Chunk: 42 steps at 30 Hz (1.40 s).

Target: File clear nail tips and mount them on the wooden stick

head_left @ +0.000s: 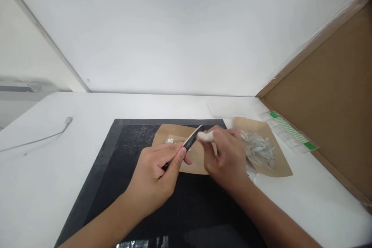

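Note:
My left hand [158,172] is closed around a slim black nail file with a pale edge [192,140], its thumb lying along the near end. The file slants up to the right over a sheet of brown paper [196,166]. Close to its upper end is my right hand [226,155], curled and slightly blurred, with a white cover [205,136] on one fingertip. Whatever its fingers pinch is hidden or too small to name. Small white pieces [170,140] lie on the paper, partly behind my left hand.
A black mat [116,193] lies under the paper on the white table [35,178]. To the right, translucent slivers [260,149] are heaped on another brown sheet [283,168]. Beyond is a clear plastic strip with green labels [292,131], beside a brown panel [328,104]. A cable [43,138] lies left.

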Tool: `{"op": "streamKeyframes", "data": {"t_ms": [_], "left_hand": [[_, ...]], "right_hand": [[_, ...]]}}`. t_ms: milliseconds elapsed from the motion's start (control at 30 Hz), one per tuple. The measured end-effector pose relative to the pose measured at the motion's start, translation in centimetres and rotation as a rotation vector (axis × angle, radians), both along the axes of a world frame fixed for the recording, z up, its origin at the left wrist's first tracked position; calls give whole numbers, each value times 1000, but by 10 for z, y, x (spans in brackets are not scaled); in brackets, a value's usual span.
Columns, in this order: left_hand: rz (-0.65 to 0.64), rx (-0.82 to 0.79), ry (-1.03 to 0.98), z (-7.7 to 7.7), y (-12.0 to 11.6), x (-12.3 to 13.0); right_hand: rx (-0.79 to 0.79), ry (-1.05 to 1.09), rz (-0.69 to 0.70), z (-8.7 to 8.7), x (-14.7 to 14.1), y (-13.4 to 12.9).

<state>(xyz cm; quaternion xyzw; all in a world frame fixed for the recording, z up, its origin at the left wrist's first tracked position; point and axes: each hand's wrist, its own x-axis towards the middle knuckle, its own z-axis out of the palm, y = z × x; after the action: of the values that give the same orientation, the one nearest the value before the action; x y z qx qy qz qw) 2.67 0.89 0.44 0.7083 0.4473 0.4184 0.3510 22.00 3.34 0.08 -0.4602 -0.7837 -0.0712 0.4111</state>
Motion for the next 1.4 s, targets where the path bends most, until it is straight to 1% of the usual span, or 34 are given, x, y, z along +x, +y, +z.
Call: {"op": "streamKeyframes", "data": {"t_ms": [33,67,133,167,267,367,400,467,500,567,600,700,800,900,933,1000,1133,1233,1267,1367,1400], "left_hand": [[1,4,-1,1,0,0],[2,9,-3,1,0,0],[-1,17,-4,1,1,0],[-2,17,0,1,1,0],[6,26,11,0,2,0],[4,26,6,0,2,1],[3,26,5,0,2,1],[4,25,8,0,2,1],[4,24,8,0,2,1],[-3,21,3,-1,2,1],[-7,21,-2,-1,2,1],[4,28,-8,-3,2,1],[12,27,-13,-4,3,2],[9,15,-15,-4,3,1],[12,12,-17,-4,4,1],[11,1,-25,-3,4,1],[2,-16,-46,-3,5,0],[-2,6,-40,-4,4,0],[-3,9,-35,-4,4,0],[2,-3,-29,-4,2,1],[2,-7,-28,-4,2,1]], "right_hand": [[2,15,-19,0,0,0],[-11,17,-6,0,0,0],[-49,9,63,0,-1,1],[-53,9,75,0,-1,1],[-19,22,6,0,-2,1],[-59,3,89,0,-3,1],[-49,8,74,0,-3,1],[-30,19,-7,0,-3,1],[-34,17,-11,0,-3,1],[-75,3,52,0,-3,1],[-82,4,61,0,-3,1],[-67,11,20,-2,-3,1],[-110,-12,75,-3,-4,2],[-58,14,-11,-3,-5,2],[-64,3,2,-3,-5,2],[-113,-20,71,-2,-6,2],[-76,9,17,-2,-7,0],[-101,-23,107,-2,-8,-1],[-94,-18,97,-2,-8,-1],[-59,14,4,-1,-8,-1],[-70,8,20,0,-8,-1]]}}
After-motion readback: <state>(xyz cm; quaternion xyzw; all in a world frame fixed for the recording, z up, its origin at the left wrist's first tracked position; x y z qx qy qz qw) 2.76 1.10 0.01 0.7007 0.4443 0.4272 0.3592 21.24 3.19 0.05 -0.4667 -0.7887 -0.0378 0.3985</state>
